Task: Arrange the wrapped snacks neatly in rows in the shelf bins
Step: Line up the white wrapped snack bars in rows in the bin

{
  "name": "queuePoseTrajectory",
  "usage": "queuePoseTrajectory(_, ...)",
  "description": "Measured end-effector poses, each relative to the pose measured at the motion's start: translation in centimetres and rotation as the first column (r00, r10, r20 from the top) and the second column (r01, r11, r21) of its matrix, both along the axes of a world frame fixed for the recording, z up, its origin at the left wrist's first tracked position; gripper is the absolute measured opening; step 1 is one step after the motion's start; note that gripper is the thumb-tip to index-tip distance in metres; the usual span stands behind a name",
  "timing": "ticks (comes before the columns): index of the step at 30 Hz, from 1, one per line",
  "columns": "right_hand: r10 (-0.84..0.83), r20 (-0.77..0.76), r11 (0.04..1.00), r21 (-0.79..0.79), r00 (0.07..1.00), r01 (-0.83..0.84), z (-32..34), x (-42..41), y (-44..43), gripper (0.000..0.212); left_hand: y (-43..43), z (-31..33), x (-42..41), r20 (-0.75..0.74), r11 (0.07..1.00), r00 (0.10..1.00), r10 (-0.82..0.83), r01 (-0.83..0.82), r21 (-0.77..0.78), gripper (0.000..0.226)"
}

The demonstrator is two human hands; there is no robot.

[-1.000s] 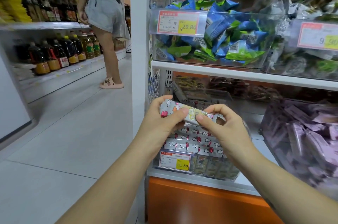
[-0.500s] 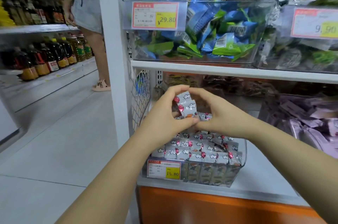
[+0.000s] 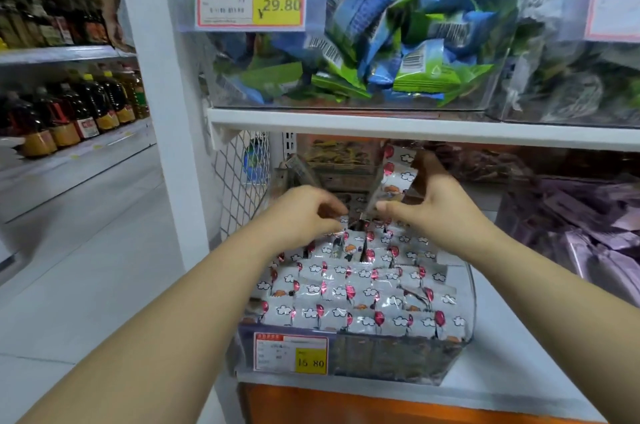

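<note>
Filling step: right hand grips a snack stack above the back row; left hand, hold unclear; next, tuck it straight down.

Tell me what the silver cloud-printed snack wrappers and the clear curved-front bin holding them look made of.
Silver cloud-printed snack wrappers: likely metallised plastic film with a glossy finish; they crinkle and throw bright glints. Clear curved-front bin: probably rigid acrylic or a similar plastic, smooth and see-through; its contents show through the front wall and its rounded corner catches the light.
</note>
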State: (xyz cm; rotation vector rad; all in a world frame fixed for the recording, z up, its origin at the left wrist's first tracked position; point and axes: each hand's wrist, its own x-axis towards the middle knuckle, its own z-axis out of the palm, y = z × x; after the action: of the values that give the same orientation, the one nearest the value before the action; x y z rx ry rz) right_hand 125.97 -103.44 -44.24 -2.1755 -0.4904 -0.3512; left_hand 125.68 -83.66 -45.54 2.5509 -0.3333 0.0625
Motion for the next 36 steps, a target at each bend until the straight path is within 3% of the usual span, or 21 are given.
queuePoseTrajectory(5, 0.075, -0.059, 0.990, 0.125, 0.995, -0.067, -0.4, 1.4, -0.5, 0.061, -1.6, -0.5, 2.7, -0.077, 0.953, 0.994, -0.076, 0.095, 0.289, 0.032)
queuePoseTrajectory(11, 0.146, -0.095, 0.983, 0.129, 0.985, -0.133, -0.9, 2.2, -0.2, 0.056, -1.2, -0.6, 3.3, -0.039, 0.892, 0.993, -0.115, 0.121, 0.435, 0.010)
queuePoseTrajectory(15, 0.156, -0.189, 0.987, 0.057, 0.970, -0.147, -1.3, 2.6, 0.4, 0.059, -0.2, -0.3, 2.9, -0.073, 0.885, 0.987, -0.143, 0.161, 0.436, 0.006)
queuePoseTrajectory(18, 0.188, -0.286, 0.972, -0.084, 0.940, -0.220, -1.3, 2.9, 0.7, 0.064, -0.1, -0.5, 2.5, -0.067, 0.881, 0.986, -0.152, 0.165, 0.444, 0.010)
queuePoseTrajectory(21, 0.197, -0.353, 0.922, -0.249, 0.915, -0.295, -0.8, 2.4, 1.0, 0.063, 0.0, -0.4, 2.1, -0.080, 0.890, 0.986, -0.148, 0.168, 0.425, 0.010)
queuePoseTrajectory(25, 0.190, -0.325, 0.832, -0.447, 0.927, -0.327, -1.1, 2.5, 1.9, 0.060, 0.3, -0.2, 1.4, -0.134, 0.896, 0.979, -0.154, 0.196, 0.398, 0.009)
queuePoseTrajectory(31, 0.245, -0.383, 0.889, -0.278, 0.891, -0.365, 0.1, 2.1, 1.2, 0.048, 0.6, -0.2, 1.2, -0.156, 0.898, 0.976, -0.152, 0.202, 0.390, 0.015)
queuePoseTrajectory(36, 0.223, -0.343, 0.729, -0.563, 0.913, -0.390, -2.0, 2.6, 2.1, 0.025, 0.5, -0.3, 1.2, -0.200, 0.899, 0.968, -0.153, 0.220, 0.378, 0.013)
